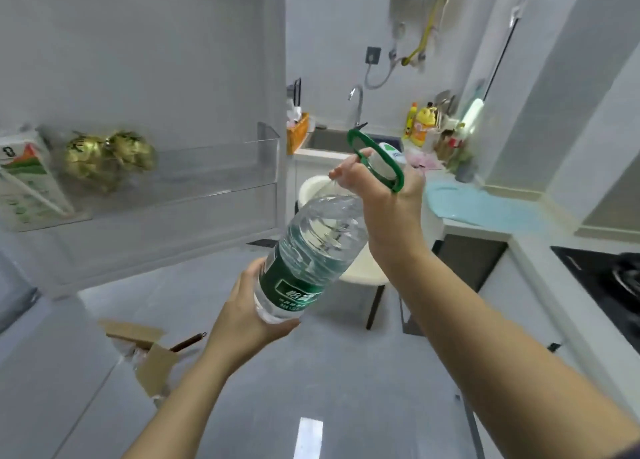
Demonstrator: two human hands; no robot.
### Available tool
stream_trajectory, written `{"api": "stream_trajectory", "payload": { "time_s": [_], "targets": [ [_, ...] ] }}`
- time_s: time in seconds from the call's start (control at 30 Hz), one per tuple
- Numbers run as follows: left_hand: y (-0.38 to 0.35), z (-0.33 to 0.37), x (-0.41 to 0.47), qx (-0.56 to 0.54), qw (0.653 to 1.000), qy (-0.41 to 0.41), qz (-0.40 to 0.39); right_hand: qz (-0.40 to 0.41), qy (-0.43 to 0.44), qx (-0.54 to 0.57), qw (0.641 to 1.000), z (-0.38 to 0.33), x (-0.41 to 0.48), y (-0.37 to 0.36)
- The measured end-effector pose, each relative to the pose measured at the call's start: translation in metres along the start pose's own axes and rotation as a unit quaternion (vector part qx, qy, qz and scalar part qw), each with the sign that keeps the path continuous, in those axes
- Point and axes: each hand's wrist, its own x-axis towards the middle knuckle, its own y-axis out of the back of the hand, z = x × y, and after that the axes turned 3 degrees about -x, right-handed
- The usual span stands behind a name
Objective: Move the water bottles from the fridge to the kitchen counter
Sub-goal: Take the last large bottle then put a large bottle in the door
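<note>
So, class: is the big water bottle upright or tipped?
Tipped. The water bottle leans, neck up-right by the right hand, base down-left in the left hand.

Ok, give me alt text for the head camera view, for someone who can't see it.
Two bare hands carry a large water bottle, tilted, over a grey floor: the right hand holds its green handle, the left hand cups its base. An open fridge door is on the left, and a counter with a sink lies ahead on the right.
</note>
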Motion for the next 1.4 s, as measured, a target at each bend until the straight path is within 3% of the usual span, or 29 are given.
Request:
{"api": "stream_trajectory", "payload": {
  "time_s": [0.43, 0.8, 1.1, 1.4],
  "targets": [
    [-0.174, 0.046, 0.088, -0.051, 0.974, -0.108, -0.191, 0.184, -0.054, -0.092, 0.977, 0.042, 0.049, 0.179],
    [-0.32, 0.087, 0.164, -0.056, 0.917, -0.193, -0.344, 0.346, -0.064, -0.133, 0.926, 0.049, 0.083, 0.299],
    [-0.416, 0.133, 0.145, -0.047, 0.88, -0.224, -0.417, 0.427, -0.07, -0.168, 0.886, 0.028, 0.058, 0.392],
    [-0.523, 0.196, 0.05, -0.071, 0.851, -0.235, -0.465, 0.466, -0.076, -0.19, 0.861, -0.012, -0.016, 0.519]
  ]
}}
